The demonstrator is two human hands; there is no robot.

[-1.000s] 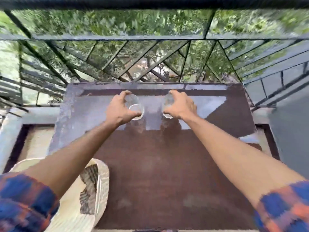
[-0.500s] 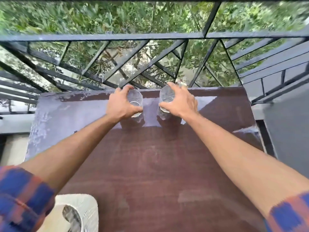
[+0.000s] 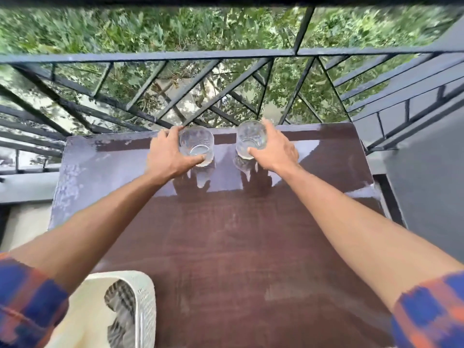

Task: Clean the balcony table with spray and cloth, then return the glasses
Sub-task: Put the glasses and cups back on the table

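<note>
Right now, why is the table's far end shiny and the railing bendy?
Head view: sky glare whitens the far half of the table, mirroring the left hand and right hand; the wide lens bows the railing; the leaves look smeared.

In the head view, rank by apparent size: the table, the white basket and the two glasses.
1. table
2. white basket, though nearest the camera and cut off
3. left glass and right glass look alike, so unranked

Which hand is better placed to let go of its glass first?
Left, narrowly. The left hand grips the left glass a bit further in from the far edge of the table; the right hand grips the right glass closer to that edge and the railing.
</note>
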